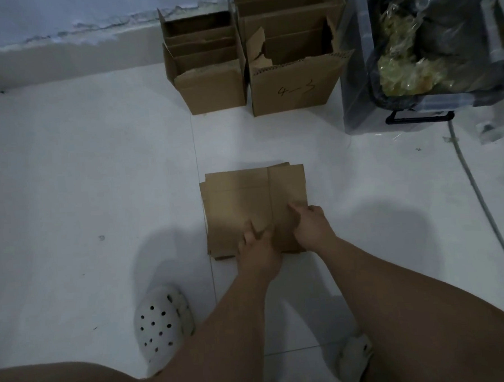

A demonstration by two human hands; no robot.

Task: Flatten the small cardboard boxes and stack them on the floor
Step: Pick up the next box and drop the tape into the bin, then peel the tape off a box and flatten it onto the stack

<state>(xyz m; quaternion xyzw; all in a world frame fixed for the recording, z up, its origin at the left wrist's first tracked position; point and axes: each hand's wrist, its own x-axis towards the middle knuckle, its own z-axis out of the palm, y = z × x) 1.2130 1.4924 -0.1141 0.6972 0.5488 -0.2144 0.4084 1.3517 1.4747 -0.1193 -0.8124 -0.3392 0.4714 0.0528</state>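
Note:
A stack of flattened brown cardboard boxes [245,203] lies on the white tiled floor in front of me. My left hand [258,250] rests on the stack's near edge with fingers spread on the top sheet. My right hand [311,224] presses flat on the near right part of the same sheet, index finger pointing left. Neither hand grips anything. Farther back stand upright open small cardboard boxes: one group on the left [210,88] and one marked "4-5" [293,92] on the right, with more boxes behind them.
A clear plastic bin [410,115] with a black handle and crumpled plastic inside stands at the back right. A grey cable [475,190] runs along the floor on the right. My white clogs [162,321] and knees are at the bottom. A wall base runs along the back left.

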